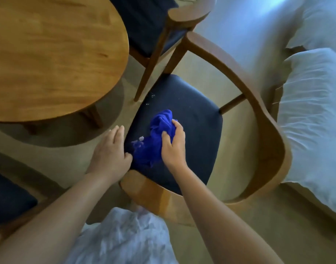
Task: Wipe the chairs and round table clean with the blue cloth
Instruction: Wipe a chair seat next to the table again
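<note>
Now the seat-wiping step is in hand: the right hand [172, 143] grips the bunched cloth [155, 138], pressed on the dark seat [193, 113] of the near chair [268, 119]. The left hand [110, 149] lies flat with straight fingers at the seat's left edge, holding nothing. Pale specks [141, 139] beside the cloth, perhaps crumbs, call for a sweep toward that edge next. Count: one cloth, one table [49, 54], and three chairs, with a second chair [150, 25] beyond and a third chair [9, 199] at lower left, partly cut off.

Blue cloth [155, 138] bunched on dark chair seat [193, 119]; round wooden table [49, 54] beside.
</note>
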`<action>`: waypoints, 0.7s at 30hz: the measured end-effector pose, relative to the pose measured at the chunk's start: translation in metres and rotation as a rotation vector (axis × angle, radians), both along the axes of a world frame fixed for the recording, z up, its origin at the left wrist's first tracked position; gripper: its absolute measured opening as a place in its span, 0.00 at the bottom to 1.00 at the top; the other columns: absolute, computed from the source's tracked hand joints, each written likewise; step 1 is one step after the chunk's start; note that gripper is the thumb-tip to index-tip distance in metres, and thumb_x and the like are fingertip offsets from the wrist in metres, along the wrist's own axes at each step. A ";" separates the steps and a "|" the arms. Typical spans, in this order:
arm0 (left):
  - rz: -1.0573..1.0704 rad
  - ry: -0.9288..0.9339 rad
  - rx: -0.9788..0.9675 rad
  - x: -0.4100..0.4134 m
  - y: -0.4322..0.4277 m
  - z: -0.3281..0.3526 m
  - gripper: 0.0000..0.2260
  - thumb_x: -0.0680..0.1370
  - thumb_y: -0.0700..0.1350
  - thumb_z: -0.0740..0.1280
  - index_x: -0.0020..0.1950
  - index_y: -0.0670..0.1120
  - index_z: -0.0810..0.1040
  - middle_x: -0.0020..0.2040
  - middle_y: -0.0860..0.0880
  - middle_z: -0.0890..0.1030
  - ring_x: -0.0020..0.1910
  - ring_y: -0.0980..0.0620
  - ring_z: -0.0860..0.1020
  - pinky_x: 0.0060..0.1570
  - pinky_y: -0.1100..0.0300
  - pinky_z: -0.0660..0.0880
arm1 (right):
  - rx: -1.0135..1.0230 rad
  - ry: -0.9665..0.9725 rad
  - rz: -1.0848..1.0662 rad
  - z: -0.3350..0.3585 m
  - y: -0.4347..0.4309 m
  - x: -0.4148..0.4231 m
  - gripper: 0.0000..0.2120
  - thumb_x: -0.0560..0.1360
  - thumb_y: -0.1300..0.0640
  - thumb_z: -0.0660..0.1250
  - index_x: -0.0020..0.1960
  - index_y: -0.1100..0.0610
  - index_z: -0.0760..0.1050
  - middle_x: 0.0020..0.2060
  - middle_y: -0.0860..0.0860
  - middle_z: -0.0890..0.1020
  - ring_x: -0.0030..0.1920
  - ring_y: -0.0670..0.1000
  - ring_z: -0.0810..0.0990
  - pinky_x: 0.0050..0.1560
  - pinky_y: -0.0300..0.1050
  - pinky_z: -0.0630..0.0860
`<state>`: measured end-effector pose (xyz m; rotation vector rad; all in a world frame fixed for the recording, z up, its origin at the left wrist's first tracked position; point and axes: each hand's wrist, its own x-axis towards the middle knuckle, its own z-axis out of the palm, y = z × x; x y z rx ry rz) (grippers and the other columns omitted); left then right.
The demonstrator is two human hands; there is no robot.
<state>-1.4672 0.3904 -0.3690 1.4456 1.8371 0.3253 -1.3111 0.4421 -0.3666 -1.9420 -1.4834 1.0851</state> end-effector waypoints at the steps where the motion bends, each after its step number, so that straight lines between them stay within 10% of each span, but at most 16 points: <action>1: -0.018 -0.005 -0.006 0.017 0.010 -0.002 0.33 0.78 0.45 0.61 0.77 0.47 0.46 0.77 0.48 0.50 0.76 0.50 0.49 0.72 0.54 0.53 | 0.003 0.002 -0.038 -0.005 0.005 0.017 0.22 0.79 0.56 0.58 0.72 0.52 0.59 0.66 0.50 0.66 0.65 0.48 0.66 0.66 0.43 0.64; 14: -0.314 0.119 -0.229 0.197 0.105 -0.085 0.31 0.78 0.45 0.58 0.77 0.45 0.46 0.78 0.48 0.48 0.76 0.50 0.47 0.73 0.56 0.48 | -0.104 -0.059 -0.526 -0.120 0.084 0.225 0.24 0.78 0.54 0.59 0.73 0.54 0.59 0.69 0.52 0.66 0.67 0.52 0.66 0.69 0.52 0.64; 21: -0.520 0.252 -0.332 0.225 0.106 -0.125 0.35 0.78 0.56 0.58 0.77 0.47 0.41 0.77 0.48 0.41 0.76 0.49 0.41 0.73 0.54 0.46 | -0.205 -0.244 -0.424 -0.173 0.097 0.226 0.50 0.65 0.40 0.73 0.76 0.51 0.48 0.75 0.61 0.48 0.75 0.60 0.48 0.73 0.54 0.50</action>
